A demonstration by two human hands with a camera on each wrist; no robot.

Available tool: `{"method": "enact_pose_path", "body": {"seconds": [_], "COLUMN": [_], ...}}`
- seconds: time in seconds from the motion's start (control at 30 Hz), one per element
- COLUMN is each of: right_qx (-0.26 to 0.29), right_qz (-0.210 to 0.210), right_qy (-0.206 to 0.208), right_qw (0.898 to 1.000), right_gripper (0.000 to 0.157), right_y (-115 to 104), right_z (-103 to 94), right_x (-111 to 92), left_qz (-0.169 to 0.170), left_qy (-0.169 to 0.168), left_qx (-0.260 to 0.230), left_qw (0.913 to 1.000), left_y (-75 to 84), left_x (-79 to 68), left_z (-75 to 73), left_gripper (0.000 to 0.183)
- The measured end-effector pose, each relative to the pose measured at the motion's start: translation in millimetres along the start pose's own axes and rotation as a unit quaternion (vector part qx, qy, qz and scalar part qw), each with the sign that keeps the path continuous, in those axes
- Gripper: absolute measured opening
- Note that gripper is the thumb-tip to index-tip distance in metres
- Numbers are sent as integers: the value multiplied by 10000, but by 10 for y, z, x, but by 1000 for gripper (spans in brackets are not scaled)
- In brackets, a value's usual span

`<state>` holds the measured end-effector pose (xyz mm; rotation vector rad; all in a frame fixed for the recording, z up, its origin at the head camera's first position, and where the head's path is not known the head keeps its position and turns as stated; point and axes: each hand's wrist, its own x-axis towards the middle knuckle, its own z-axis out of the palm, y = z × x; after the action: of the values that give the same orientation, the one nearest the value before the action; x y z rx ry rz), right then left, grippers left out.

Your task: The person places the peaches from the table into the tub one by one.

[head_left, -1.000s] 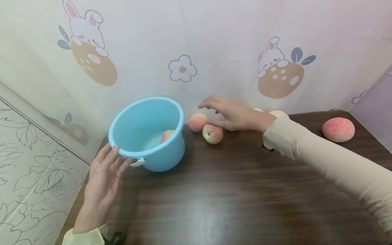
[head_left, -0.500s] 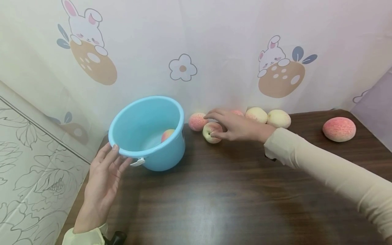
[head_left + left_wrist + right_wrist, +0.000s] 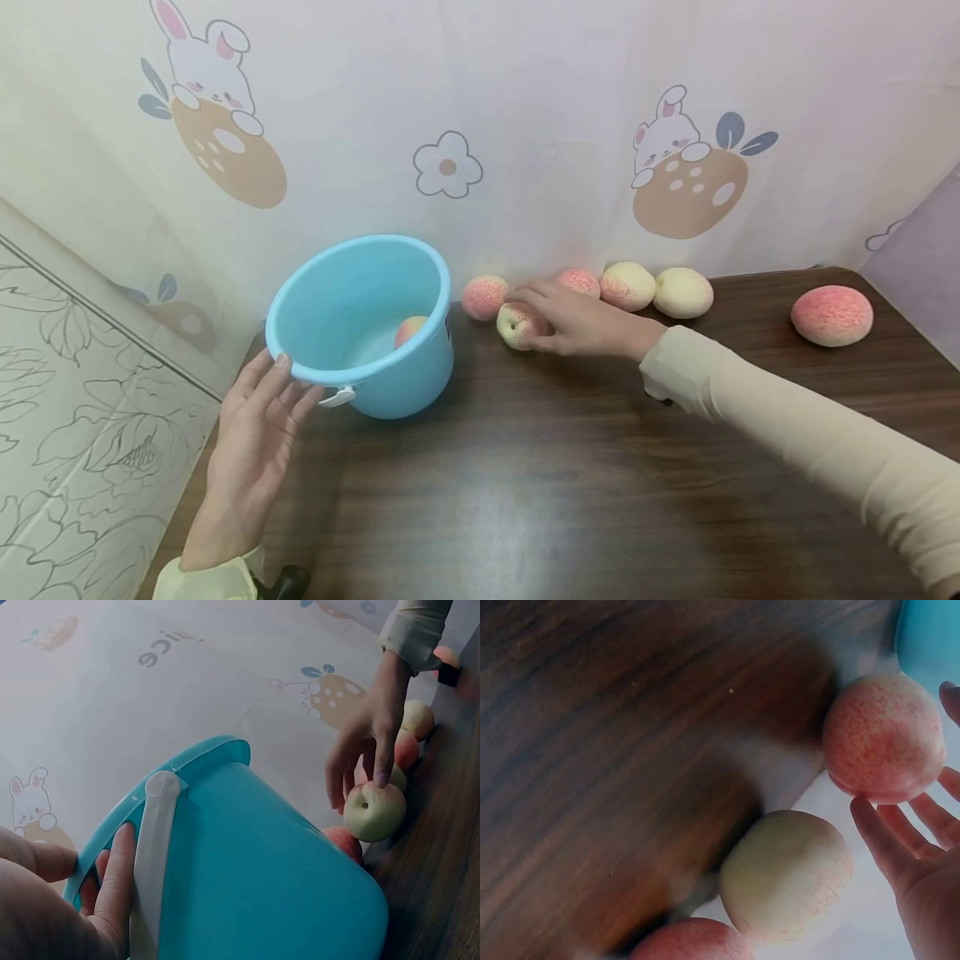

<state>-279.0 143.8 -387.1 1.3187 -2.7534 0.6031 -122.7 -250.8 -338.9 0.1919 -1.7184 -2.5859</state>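
In the head view my left hand [image 3: 251,442] grips the near-left rim of a light blue bucket [image 3: 397,387], which stands tilted. The left wrist view shows the fingers [image 3: 120,877] of that hand on both sides of the rim, beside the white handle [image 3: 156,855]. One peach [image 3: 409,331] lies inside the bucket. My right hand [image 3: 573,321] holds a cream-and-red peach [image 3: 513,327] on the table, its thumb on the near side and fingers over the far side. In the right wrist view this peach [image 3: 885,742] shows its red face, fingertips against its edge.
Another pink peach [image 3: 483,297] sits between the bucket and the wall. Behind the right hand, several peaches line the wall, including a pink one [image 3: 579,283] and a pale one [image 3: 683,292]. A large red peach [image 3: 832,316] lies far right on the dark wooden table [image 3: 480,500].
My right hand has come down from above the peaches and closed in on the cream-and-red one. Peaches along the wall have come into view behind it. The left hand and bucket stay put.
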Motion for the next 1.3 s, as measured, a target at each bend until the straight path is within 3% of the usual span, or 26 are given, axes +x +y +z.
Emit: {"method": "enact_pose_path", "body": {"seconds": [1.0, 1.3], "right_qx": [-244, -44], "right_qz": [-242, -116], "right_qy": [-91, 95], "right_qw": [9994, 9999], "right_gripper": [70, 66], "right_y": [2, -40], "right_z": [128, -10], "right_x": [5, -2], "left_qz": [-2, -64], "left_qy": [2, 42], "left_qx": [-4, 39], "left_qw": [10000, 10000], "left_y": [-7, 3], "left_x": [-11, -13], "left_z": [-10, 0], "left_gripper": [61, 64]}}
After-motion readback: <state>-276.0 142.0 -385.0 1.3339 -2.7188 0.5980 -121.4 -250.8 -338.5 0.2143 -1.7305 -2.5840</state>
